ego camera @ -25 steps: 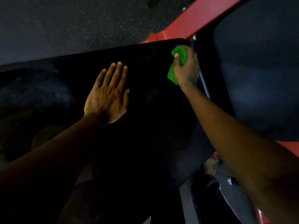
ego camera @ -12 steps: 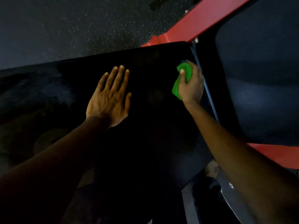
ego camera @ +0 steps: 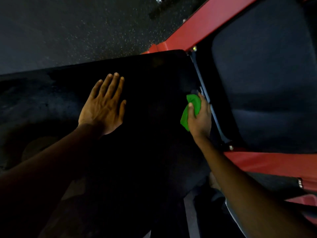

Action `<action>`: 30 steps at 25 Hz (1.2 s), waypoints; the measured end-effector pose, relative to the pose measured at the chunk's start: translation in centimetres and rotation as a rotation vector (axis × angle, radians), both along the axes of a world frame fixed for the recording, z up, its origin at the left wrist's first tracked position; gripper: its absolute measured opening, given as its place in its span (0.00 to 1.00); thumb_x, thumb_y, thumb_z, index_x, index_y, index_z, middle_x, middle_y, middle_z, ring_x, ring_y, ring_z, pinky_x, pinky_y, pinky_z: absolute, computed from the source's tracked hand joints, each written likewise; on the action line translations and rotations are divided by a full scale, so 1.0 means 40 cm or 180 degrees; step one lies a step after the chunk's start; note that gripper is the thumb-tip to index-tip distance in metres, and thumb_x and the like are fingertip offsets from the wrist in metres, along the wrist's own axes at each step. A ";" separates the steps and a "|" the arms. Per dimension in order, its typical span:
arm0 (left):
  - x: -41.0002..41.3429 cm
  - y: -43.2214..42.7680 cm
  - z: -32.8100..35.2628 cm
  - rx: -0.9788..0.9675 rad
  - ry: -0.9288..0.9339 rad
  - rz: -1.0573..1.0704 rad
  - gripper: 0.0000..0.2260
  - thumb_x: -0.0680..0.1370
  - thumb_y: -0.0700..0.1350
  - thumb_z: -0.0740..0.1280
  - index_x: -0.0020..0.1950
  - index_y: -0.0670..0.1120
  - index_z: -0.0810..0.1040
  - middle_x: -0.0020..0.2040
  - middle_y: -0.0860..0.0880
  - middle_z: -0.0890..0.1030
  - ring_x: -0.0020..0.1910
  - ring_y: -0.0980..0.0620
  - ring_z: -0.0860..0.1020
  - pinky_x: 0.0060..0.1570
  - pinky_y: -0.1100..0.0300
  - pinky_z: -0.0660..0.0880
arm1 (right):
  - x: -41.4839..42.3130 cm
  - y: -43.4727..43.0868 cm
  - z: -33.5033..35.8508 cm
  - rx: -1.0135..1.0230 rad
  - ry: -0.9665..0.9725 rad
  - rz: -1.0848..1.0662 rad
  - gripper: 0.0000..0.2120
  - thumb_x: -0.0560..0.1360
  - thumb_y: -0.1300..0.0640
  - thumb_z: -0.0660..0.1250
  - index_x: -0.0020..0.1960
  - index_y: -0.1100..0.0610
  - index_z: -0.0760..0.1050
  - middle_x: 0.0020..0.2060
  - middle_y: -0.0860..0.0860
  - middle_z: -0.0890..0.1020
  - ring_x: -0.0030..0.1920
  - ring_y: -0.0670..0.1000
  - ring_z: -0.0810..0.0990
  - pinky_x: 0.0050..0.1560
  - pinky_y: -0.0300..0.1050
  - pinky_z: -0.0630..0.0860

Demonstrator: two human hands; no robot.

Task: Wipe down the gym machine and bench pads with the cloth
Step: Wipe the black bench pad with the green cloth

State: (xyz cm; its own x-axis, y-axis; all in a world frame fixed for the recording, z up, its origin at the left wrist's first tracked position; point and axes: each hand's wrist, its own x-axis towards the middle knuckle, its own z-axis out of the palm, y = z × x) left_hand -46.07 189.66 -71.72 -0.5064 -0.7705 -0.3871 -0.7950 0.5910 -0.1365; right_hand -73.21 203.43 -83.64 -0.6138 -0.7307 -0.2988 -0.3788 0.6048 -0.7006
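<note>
Your right hand (ego camera: 199, 119) grips the bunched green cloth (ego camera: 193, 101), with the thumb across it and the fingers curled round its far side. The cloth is pressed on the right edge of the black bench pad (ego camera: 154, 79), just beside the grey metal bracket (ego camera: 205, 93) that sits between this pad and the dark seat pad (ego camera: 265, 74) at 3 o'clock.

Your left hand (ego camera: 103, 107) lies flat on the same pad. Its fingers are straight and close together and point to about 1 o'clock; it holds nothing and looks like a support. The two hands are well apart, and the left one lies at 9 o'clock from the cloth.

The edge under the cloth runs from 11 o'clock, at the corner under the red frame (ego camera: 205, 19), down to 5 o'clock toward you. The wide face of the pad lies at 9 o'clock from the cloth, between your hands.

In my judgement the next stroke goes either along this edge toward 5 o'clock or across the face toward 9 o'clock. The right hand is the nearer one for both. Your right forearm comes in from 5 o'clock, so a pull toward you looks easy. For a stroke across the face, the left hand would probably be in the way.
</note>
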 end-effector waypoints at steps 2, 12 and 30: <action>-0.007 0.001 0.005 0.0017 0.0028 0.0064 0.31 0.82 0.54 0.44 0.82 0.41 0.50 0.81 0.41 0.53 0.81 0.45 0.51 0.79 0.49 0.48 | -0.002 0.079 0.009 0.0116 -0.0091 -0.0065 0.25 0.79 0.48 0.64 0.75 0.48 0.67 0.71 0.49 0.74 0.70 0.52 0.73 0.67 0.58 0.73; -0.235 -0.016 -0.133 0.0237 0.0487 0.0025 0.28 0.82 0.51 0.47 0.80 0.39 0.56 0.80 0.39 0.58 0.79 0.43 0.56 0.78 0.48 0.53 | 0.099 -0.038 0.029 -0.0321 0.0142 0.0361 0.22 0.82 0.46 0.59 0.73 0.54 0.72 0.72 0.51 0.74 0.74 0.55 0.69 0.73 0.55 0.68; -0.243 -0.010 -0.146 0.0137 0.0244 0.0156 0.28 0.84 0.52 0.45 0.82 0.41 0.47 0.82 0.42 0.50 0.81 0.45 0.49 0.79 0.50 0.47 | -0.047 -0.411 -0.072 -0.0015 0.0166 -0.0149 0.19 0.80 0.46 0.63 0.68 0.51 0.76 0.64 0.53 0.79 0.62 0.56 0.79 0.60 0.49 0.75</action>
